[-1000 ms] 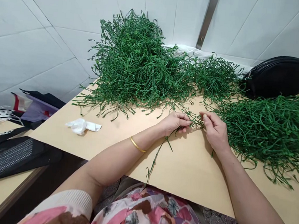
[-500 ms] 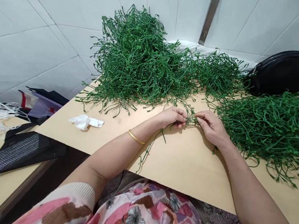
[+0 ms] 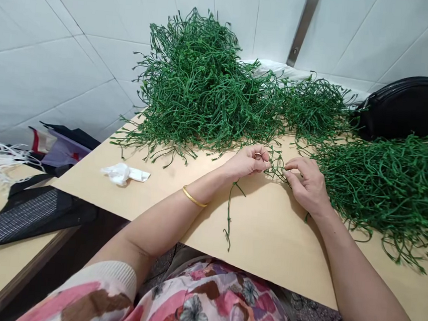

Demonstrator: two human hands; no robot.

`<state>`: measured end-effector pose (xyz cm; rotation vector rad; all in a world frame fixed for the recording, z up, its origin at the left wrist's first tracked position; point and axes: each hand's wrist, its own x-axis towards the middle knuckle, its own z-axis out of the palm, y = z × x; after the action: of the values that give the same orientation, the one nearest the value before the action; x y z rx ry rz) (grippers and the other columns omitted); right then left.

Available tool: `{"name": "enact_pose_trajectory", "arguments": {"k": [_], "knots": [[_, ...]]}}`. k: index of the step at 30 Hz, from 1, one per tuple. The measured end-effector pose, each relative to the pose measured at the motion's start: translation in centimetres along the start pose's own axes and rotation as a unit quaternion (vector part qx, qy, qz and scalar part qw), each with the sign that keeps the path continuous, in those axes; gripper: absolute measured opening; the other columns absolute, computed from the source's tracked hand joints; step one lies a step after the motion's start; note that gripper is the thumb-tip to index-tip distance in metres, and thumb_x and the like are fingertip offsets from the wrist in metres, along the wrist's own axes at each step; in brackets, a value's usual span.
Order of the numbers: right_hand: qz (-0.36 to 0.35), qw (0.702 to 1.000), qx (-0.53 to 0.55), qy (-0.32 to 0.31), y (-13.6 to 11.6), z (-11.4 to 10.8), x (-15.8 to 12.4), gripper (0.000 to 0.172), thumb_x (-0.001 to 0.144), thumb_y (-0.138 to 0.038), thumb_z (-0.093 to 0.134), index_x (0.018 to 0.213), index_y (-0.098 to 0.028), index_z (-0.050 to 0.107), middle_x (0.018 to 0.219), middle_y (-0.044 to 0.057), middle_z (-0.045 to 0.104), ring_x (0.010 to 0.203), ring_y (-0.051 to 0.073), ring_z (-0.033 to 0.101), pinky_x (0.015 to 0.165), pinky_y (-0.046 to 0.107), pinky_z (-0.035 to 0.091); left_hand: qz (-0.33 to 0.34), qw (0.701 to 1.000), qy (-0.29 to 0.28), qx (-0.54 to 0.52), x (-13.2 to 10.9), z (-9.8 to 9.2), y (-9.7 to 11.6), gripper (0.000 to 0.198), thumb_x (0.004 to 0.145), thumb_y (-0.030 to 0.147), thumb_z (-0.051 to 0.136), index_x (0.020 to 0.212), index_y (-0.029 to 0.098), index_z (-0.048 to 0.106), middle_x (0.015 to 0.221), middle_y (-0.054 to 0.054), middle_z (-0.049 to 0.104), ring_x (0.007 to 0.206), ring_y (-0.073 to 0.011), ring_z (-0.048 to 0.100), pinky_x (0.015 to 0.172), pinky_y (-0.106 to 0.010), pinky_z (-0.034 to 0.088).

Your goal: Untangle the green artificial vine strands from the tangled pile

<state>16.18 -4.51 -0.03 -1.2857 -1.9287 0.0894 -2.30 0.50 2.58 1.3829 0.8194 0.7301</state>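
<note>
Thin green artificial stems (image 3: 276, 172) with small knobbed tips stretch between my two hands above the table. My left hand (image 3: 249, 162), with a gold bangle on its forearm, pinches them from the left. On the other side my right hand (image 3: 305, 182) has thumb and forefinger closed on the same stems. A loose stem (image 3: 229, 209) dangles below my left wrist toward the table's front edge. Beyond my hands rises a tall tangled heap of green stems (image 3: 205, 85). Another heap (image 3: 387, 185) lies just right of my right hand.
The pale table (image 3: 266, 250) ends at a tiled wall. A crumpled white tissue (image 3: 123, 173) lies at left, and a black bag (image 3: 413, 105) stands at back right. On a lower surface at left are a black mesh pouch (image 3: 25, 219) and white strings (image 3: 2, 164).
The dangling stem has swung right and hangs straighter. My hands have shifted slightly, with a little more space between them and the stems spread in the gap.
</note>
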Motion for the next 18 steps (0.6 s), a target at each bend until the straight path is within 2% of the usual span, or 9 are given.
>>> {"name": "enact_pose_trajectory", "arguments": {"k": [4,8,13,18], "knots": [[0.03,0.997,-0.072,0.026,-0.7,0.0,0.0,0.006,0.078,-0.024,0.056,0.074,-0.021,0.059,0.081,0.003,0.064,0.085,0.021,0.049,0.077,0.037,0.035,0.099,0.99,-0.015,0.097,0.0,0.1,-0.4,0.012,0.07,0.018,0.059,0.08,0.015,0.053,0.049,0.009,0.034,0.046,-0.0036,0.029,0.048,-0.02,0.023],[0.044,0.991,-0.118,0.046,-1.2,0.2,0.0,0.008,0.079,-0.024,0.054,0.076,-0.02,0.06,0.078,0.004,0.062,0.082,0.021,0.049,0.074,0.036,0.031,0.155,0.974,-0.026,0.166,0.5,0.2,-1.7,0.008,0.074,0.017,0.051,0.08,0.014,0.055,0.055,0.007,0.038,0.052,-0.0053,0.034,0.054,-0.021,0.027],[0.06,0.989,-0.132,0.033,-1.6,0.4,0.1,0.01,0.081,-0.025,0.051,0.078,-0.02,0.059,0.077,0.004,0.061,0.081,0.02,0.048,0.075,0.035,0.029,0.15,0.967,-0.028,0.203,0.6,0.5,-2.4,0.019,0.075,0.024,0.051,0.09,0.013,0.058,0.057,0.005,0.045,0.054,-0.0071,0.039,0.056,-0.022,0.031],[0.063,0.992,-0.113,-0.002,-1.8,0.5,0.1,0.012,0.082,-0.026,0.049,0.084,-0.021,0.06,0.086,0.003,0.065,0.087,0.021,0.047,0.079,0.036,0.027,0.125,0.969,-0.002,0.214,0.7,0.8,-2.5,0.012,0.072,0.015,0.048,0.075,0.013,0.059,0.06,0.003,0.05,0.058,-0.0073,0.044,0.059,-0.021,0.034]]}}
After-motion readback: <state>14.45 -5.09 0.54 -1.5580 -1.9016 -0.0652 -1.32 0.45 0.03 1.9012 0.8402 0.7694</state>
